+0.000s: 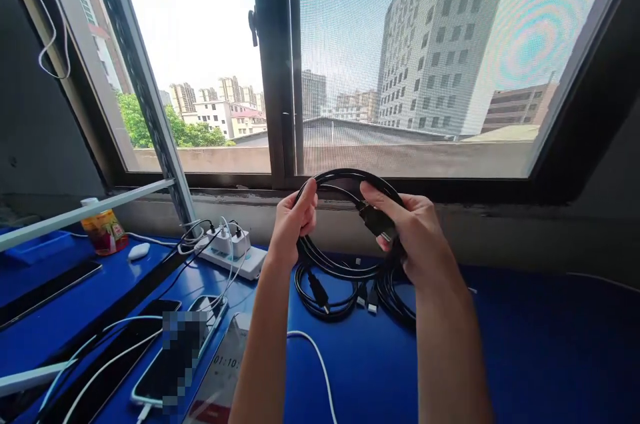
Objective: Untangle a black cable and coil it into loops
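Note:
A coiled black cable is held up in front of the window sill, between both hands. My left hand is closed round the coil's left side, thumb on top. On the right side, my right hand grips the coil together with a black connector that has a metal tip. Below the held loop, another coiled black cable with a black plug lies on the blue table. More black cable coils lie beside it, partly hidden behind my right hand.
On the left of the blue table are phones, a power strip with chargers and white cables, a drink container and a white case. A metal frame stands at the left by the window.

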The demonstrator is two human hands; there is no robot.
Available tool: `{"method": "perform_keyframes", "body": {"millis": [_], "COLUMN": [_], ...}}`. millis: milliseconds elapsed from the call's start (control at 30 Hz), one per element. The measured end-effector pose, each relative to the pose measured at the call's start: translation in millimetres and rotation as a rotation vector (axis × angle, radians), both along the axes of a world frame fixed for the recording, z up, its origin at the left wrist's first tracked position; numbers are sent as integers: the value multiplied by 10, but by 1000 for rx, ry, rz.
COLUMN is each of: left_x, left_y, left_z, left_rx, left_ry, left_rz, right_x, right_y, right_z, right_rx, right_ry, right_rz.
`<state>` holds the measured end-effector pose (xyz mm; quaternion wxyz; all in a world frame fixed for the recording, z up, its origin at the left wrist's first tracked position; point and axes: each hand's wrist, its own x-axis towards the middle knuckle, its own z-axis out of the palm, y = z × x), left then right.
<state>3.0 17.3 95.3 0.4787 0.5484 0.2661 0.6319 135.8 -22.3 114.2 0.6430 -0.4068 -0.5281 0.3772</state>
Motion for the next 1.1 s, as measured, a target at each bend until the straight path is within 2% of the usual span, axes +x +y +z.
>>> {"method": "perform_keyframes", "body": {"millis": [67, 100, 300, 433, 500, 567, 633, 767, 900, 1100], "left_x": [-12, -15, 17, 40, 18, -26, -76, -139, -170, -195], "left_y": [-26, -35, -6, 39, 55, 80, 126, 286, 461, 596], "left_z": [10, 12, -15, -48, -81, -136, -219, -450, -684, -925], "left_rx": [10, 12, -53, -150, -195, -259, -366, -574, -619, -616], "left_ry": [-8, -5, 52, 131, 227, 359, 520, 774, 847, 900], "left_rz": [-66, -82, -16, -29, -70, -125, -140, 53, 165, 338], "right_x": [-15, -6, 142, 186, 183, 170, 152, 130, 145, 116], "right_y": [-58, -79, -28, 119, 209, 308, 412, 604, 750, 818], "right_z": [30, 31, -99, -169, -208, -283, -406, -739, -999, -1209], "right_rx": [-7, 9, 370, 485, 344, 82, -111, -334, -489, -560], "right_ry": [14, -1, -255, -282, -294, -310, -326, -403, -518, -644], "right_rz": [108, 120, -191, -214, -271, -324, -306, -175, -79, -83]}}
